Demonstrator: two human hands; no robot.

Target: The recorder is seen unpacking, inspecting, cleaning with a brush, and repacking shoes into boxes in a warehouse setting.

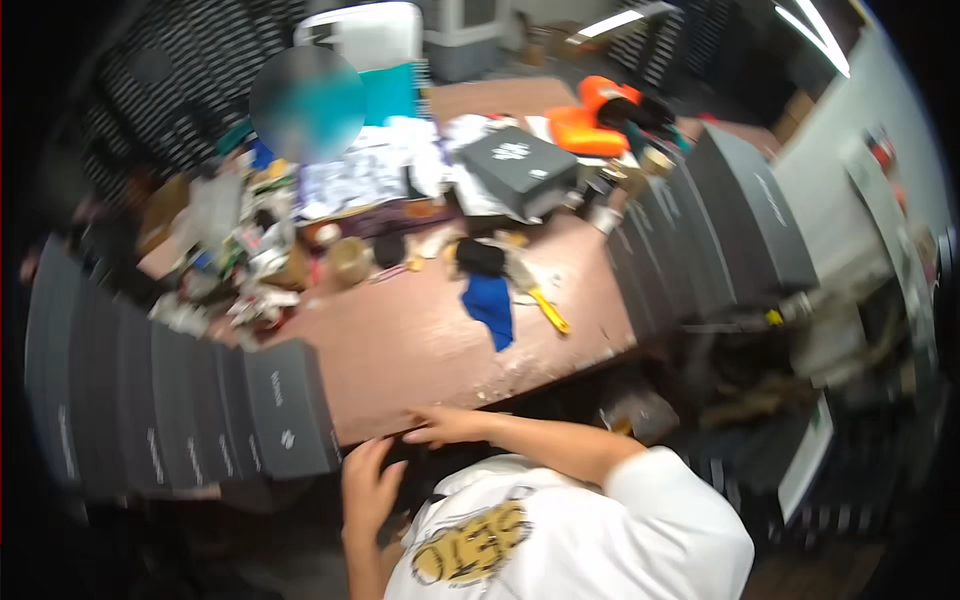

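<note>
The dark grey boxes (185, 400) to the left of the hands stand packed side by side along the pink table (390, 350). They probably stand like this so they take up little room and prop each other up. The nearest box (285, 405) is just beside the left hand (368, 480), a bit to its left. More dark grey boxes (690, 235) stand in a row far off to the right of the hands, maybe for the same reason.

Past the hands, a blue cloth (490, 310) lies next to a tool with a yellow handle (546, 302). They seem to be left there because they are easy to grab.

The left hand is loosely spread, with its thumb away from the fingers. The right hand (448, 425) reaches across in front of the body, and its fingers are apart too. I see nothing in either hand. It is blurry, so I cannot tell if they touch the box or the table edge.
</note>
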